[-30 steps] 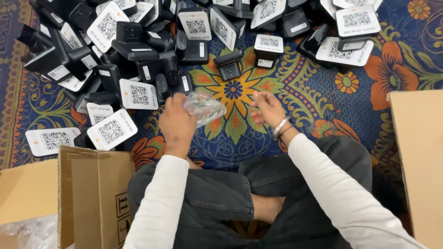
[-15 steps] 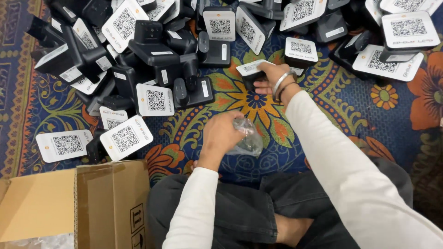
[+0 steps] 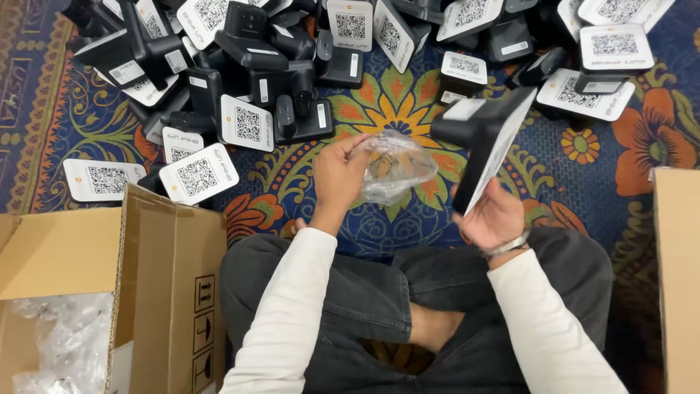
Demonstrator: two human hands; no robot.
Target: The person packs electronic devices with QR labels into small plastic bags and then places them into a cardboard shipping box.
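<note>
Head view: clear plastic bag [image 3: 394, 166], crumpled, held above the patterned carpet [image 3: 408, 109] just in front of the person's crossed legs. Left hand [image 3: 337, 174] has its fingers closed on the bag's left edge. Just beside the bag on its right, a black stand with a white code card [image 3: 485, 142] is raised and tilted, card face turned edge-on to the camera. Right hand [image 3: 494, 217] grips it from below, fingers wrapped around the lower end; metal bracelet at that wrist. Bag and stand are near each other, contact cannot be told. Beyond them, a pile of like black stands [image 3: 262, 66] covers the carpet. Open cardboard box [image 3: 109, 292] sits at the person's left, plastic wrap inside.
</note>
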